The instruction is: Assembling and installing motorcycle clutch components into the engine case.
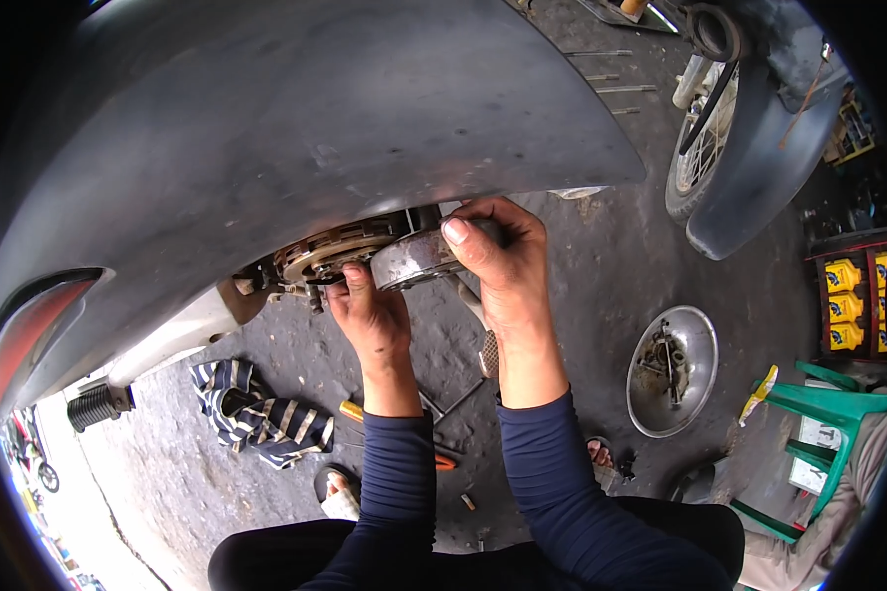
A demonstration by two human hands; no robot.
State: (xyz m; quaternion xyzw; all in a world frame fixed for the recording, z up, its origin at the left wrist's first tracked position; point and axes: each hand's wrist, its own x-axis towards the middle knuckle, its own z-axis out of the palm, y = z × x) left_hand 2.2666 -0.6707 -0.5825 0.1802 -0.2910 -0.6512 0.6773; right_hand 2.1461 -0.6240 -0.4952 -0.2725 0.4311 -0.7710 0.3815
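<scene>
My right hand (508, 271) grips a round, worn metal clutch drum (411, 263), thumb over its upper rim and the fingers behind it largely hidden. The drum is tilted beside the clutch assembly (333, 246), a brownish ringed part under the dark grey body panel (365, 108) of a scooter. My left hand (376, 325) is closed at the lower edge of that assembly, its thumb up close to the drum's left side. The panel hides the upper part of the assembly.
On the floor lie a striped cloth (261, 414), an orange-handled tool (445, 461) and several thin rods (626, 89). A metal bowl (708, 369) of small parts sits to the right, near a green plastic chair (848, 404). A wheel (705, 148) stands upper right.
</scene>
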